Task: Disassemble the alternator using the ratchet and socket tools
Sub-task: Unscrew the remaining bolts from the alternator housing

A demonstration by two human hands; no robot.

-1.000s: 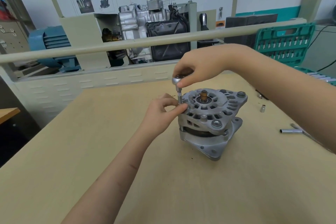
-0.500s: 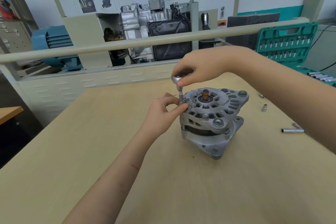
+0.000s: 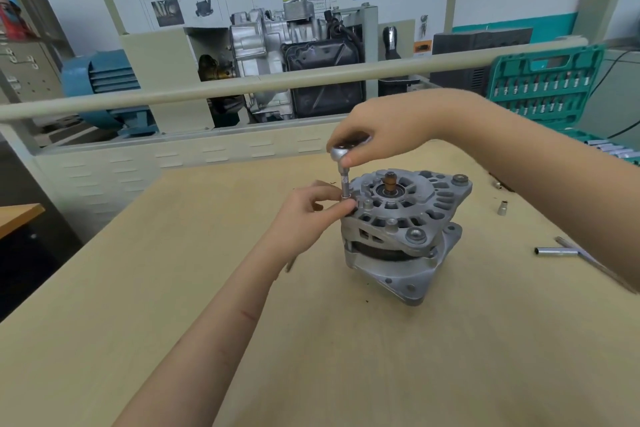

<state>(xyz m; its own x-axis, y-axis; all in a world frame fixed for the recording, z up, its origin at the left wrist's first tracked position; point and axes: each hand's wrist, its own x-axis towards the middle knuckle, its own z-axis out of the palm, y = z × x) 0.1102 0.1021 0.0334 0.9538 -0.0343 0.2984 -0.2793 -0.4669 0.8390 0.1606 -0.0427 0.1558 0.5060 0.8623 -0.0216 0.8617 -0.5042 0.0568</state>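
Observation:
A grey cast alternator stands on the wooden table, shaft end up, with a brown stub at its centre. A ratchet head with a slim socket stands upright on a bolt at the alternator's left rim. My right hand grips the ratchet head from above; its handle is hidden under the hand. My left hand pinches the lower end of the socket, thumb and forefinger against the housing edge.
A loose small socket and a metal tube wrench lie on the table to the right. A green tool case stands open at the back right. A beige rail and a machine display run behind the table.
Both hands keep their hold on the ratchet and socket. The view has shifted slightly; the alternator has not visibly moved.

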